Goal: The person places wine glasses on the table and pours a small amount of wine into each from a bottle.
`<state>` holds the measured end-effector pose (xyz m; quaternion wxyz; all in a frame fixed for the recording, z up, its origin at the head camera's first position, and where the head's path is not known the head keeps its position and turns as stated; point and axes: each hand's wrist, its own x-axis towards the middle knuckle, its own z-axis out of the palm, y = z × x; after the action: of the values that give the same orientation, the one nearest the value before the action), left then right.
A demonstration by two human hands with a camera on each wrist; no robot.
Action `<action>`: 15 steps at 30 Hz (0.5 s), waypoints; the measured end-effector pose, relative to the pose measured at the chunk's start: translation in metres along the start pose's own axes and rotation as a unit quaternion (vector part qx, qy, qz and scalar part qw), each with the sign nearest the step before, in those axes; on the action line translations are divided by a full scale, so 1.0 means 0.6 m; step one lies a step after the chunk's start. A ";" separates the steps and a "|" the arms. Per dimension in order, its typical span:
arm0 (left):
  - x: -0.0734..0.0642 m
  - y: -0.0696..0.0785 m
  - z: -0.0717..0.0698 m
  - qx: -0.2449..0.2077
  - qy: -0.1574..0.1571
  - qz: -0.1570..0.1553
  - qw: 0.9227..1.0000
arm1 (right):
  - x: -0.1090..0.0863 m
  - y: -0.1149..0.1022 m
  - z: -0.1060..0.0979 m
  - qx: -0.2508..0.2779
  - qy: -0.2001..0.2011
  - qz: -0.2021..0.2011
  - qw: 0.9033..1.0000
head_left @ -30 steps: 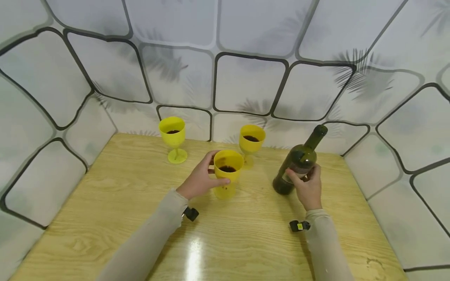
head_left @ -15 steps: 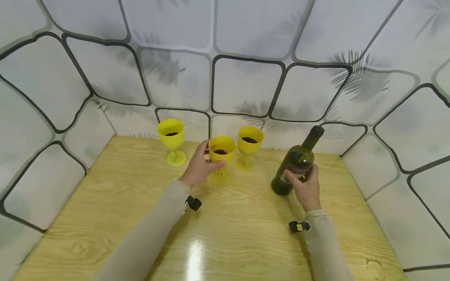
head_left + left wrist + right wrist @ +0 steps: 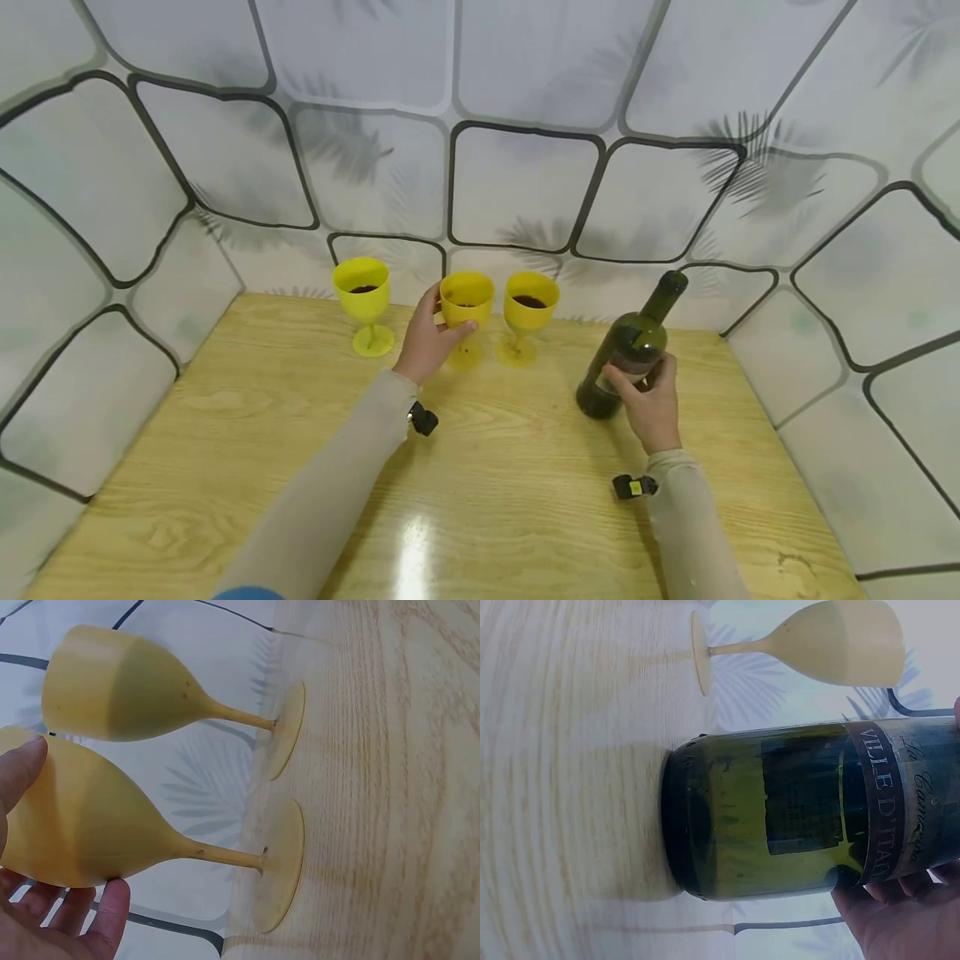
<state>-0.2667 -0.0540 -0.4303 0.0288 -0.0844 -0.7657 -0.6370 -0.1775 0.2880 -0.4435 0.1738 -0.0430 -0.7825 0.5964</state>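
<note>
My left hand [image 3: 429, 340] grips the bowl of a yellow wine goblet [image 3: 467, 302], thumb on the near side and fingers behind it. In the left wrist view that goblet [image 3: 97, 817] is upright, its foot at the tabletop. Dark liquid shows inside the cup. My right hand [image 3: 651, 407] holds a green glass wine bottle [image 3: 626, 354] around its labelled body. The bottle [image 3: 780, 817] stands upright with its base at the wood, its neck uncorked or dark at the mouth. Thumb and fingers wrap the label from opposite sides.
A second yellow goblet [image 3: 531, 304] with dark liquid stands just right of the held one. Another, brighter yellow goblet [image 3: 362, 292] stands to the left, also with dark liquid. The wooden table [image 3: 510, 483] meets patterned walls [image 3: 525, 183] at the back and sides.
My left hand has carried its goblet away from me and slightly left, into line with the other two. The right hand and bottle have stayed about where they were.
</note>
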 end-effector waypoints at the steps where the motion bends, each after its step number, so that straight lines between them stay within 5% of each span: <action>1: 0.003 -0.001 -0.001 0.003 0.005 0.001 1.000 | 0.000 0.001 0.001 -0.001 0.000 0.000 1.000; 8: 0.016 -0.007 -0.009 0.007 0.018 0.008 1.000 | 0.000 0.002 0.003 0.000 -0.003 0.000 1.000; 15: 0.006 -0.011 -0.010 -0.011 0.013 -0.018 1.000 | 0.001 0.002 0.001 0.002 -0.001 -0.001 1.000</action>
<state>-0.2717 -0.0608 -0.4350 0.0265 -0.0621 -0.7599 -0.6465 -0.1786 0.2879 -0.4449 0.1740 -0.0411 -0.7815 0.5978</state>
